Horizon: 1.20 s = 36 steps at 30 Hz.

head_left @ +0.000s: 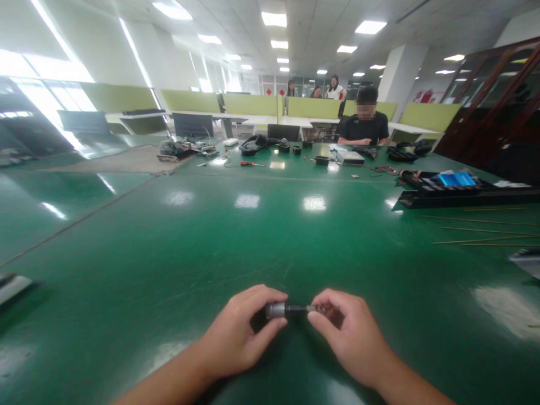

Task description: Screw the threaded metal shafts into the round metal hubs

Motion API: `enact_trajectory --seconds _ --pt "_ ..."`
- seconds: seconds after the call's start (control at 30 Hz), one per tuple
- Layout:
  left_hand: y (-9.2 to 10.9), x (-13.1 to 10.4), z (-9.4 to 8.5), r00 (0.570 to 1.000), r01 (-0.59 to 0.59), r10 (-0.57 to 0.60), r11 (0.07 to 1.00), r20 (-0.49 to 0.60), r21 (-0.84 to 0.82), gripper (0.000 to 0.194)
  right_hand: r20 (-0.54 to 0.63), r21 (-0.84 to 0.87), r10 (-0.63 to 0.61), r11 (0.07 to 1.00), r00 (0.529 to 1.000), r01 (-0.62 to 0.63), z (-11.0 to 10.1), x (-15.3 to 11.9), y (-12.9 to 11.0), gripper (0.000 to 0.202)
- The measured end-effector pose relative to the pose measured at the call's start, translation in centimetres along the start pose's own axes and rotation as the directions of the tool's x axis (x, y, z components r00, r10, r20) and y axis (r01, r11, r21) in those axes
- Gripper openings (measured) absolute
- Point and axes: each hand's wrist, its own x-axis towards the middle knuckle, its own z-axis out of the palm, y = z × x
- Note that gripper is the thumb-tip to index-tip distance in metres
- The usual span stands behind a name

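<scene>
Near the front of the green table, a small tool with a grey metal cylinder (pixel 277 310) and a thin dark shaft (pixel 297 308) lies level between my hands. My left hand (pixel 248 326) pinches the cylinder between thumb and fingers. The thumb and fingertips of my right hand (pixel 352 332) close on the shaft's right end, where small details are blurred. Both hands are close to the table surface, with a short gap between them bridged by the shaft.
The green table (pixel 202 236) has a red screwdriver (pixel 248 163), small black boxes and cables at its far side. Thin rods (pixel 485 230) and a long black tray (pixel 464 198) lie at the right. A person in black (pixel 366 126) sits across the table.
</scene>
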Motion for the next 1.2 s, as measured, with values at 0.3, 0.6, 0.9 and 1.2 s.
enact_trajectory --seconds 0.3,0.6,0.9,1.2 --pt "0.09 0.07 -0.07 1.000 0.004 -0.004 1.000 -0.004 0.002 0.023 -0.008 0.003 -0.009 1.000 1.000 0.009 0.02 0.15 0.01 0.012" --pt "-0.11 -0.05 0.03 1.000 0.005 -0.005 1.000 -0.009 0.004 0.024 -0.009 0.008 -0.010 1.000 1.000 0.010 0.01 0.06 0.03 0.012" --pt "-0.19 0.04 -0.10 1.000 0.012 -0.012 1.000 -0.003 -0.009 0.024 -0.020 -0.005 -0.009 1.000 1.000 0.009 -0.05 0.14 -0.02 0.013" --pt "-0.36 0.22 -0.23 0.996 0.091 -0.091 0.996 -0.008 0.005 0.023 -0.029 0.052 0.019 0.998 0.999 -0.017 0.04 0.10 0.12 0.019"
